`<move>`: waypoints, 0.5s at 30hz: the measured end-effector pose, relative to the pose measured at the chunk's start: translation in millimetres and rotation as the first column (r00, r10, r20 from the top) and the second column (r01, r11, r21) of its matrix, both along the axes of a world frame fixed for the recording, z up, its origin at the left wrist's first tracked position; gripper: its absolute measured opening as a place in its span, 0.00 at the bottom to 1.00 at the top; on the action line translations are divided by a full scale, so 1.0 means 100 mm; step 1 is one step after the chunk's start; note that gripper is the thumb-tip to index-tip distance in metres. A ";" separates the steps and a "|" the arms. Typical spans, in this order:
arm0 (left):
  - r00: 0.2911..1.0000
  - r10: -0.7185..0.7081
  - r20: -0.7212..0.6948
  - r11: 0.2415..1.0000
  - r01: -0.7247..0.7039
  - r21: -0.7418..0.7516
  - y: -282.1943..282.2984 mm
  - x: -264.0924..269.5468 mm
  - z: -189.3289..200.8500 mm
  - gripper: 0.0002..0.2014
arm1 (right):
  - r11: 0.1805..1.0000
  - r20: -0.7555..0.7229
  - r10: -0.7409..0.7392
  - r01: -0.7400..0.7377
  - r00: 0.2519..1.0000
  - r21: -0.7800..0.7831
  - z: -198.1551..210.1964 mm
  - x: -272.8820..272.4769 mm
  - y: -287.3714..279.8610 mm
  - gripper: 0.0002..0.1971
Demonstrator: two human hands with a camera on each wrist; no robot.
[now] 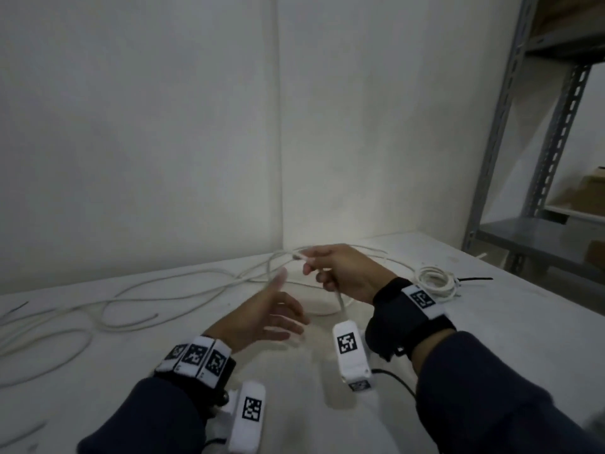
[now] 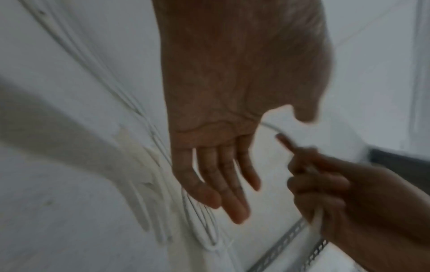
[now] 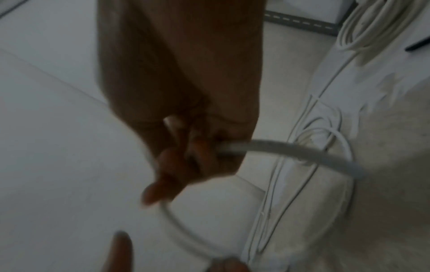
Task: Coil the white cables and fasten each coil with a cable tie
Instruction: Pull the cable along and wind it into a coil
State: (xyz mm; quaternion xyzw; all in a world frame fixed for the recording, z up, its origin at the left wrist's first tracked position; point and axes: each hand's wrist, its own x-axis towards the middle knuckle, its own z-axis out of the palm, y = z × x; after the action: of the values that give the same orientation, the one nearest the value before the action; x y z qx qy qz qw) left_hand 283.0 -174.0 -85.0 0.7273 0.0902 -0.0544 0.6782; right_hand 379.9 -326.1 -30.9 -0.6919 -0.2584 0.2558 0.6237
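A long white cable sprawls in loose loops over the white table. My right hand is raised above the table and grips this cable near its end, the plug tip sticking out past my fingers. My left hand hovers just left of it, palm open and fingers straight, holding nothing. A finished white coil lies at the right behind my right wrist, with a black cable tie beside it.
Another white cable loops at the table's left edge. A grey metal shelf rack stands at the far right. The wall closes off the back of the table.
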 end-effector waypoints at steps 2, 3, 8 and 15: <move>0.986 0.101 -0.136 0.903 -0.148 -0.404 0.18 -0.13 -0.04 0.52 | 0.932 0.045 0.326 -0.313 0.944 -0.183 0.04 -0.22 -0.05 0.12; 0.982 0.105 -0.155 0.816 -0.174 -0.551 0.25 -0.19 -0.05 0.55 | 0.864 0.044 0.445 -0.416 0.894 -0.283 0.05 -0.33 -0.07 0.14; 0.919 0.300 -0.255 0.315 -0.348 -0.883 0.32 -0.46 -0.04 0.22 | 0.603 0.034 0.638 -0.472 0.769 -0.643 0.06 -0.64 -0.20 0.15; 0.859 0.498 -0.116 0.402 -0.348 -0.847 0.50 -0.79 0.04 0.10 | 0.599 0.393 0.517 0.006 0.760 -0.800 -0.03 -0.77 -0.31 0.17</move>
State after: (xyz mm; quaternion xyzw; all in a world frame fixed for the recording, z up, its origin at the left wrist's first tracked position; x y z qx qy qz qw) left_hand 204.5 -124.4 -80.9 0.2591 0.1805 0.1396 0.9385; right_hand 303.2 -356.8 -34.2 -0.8827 -0.4085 0.2032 0.1125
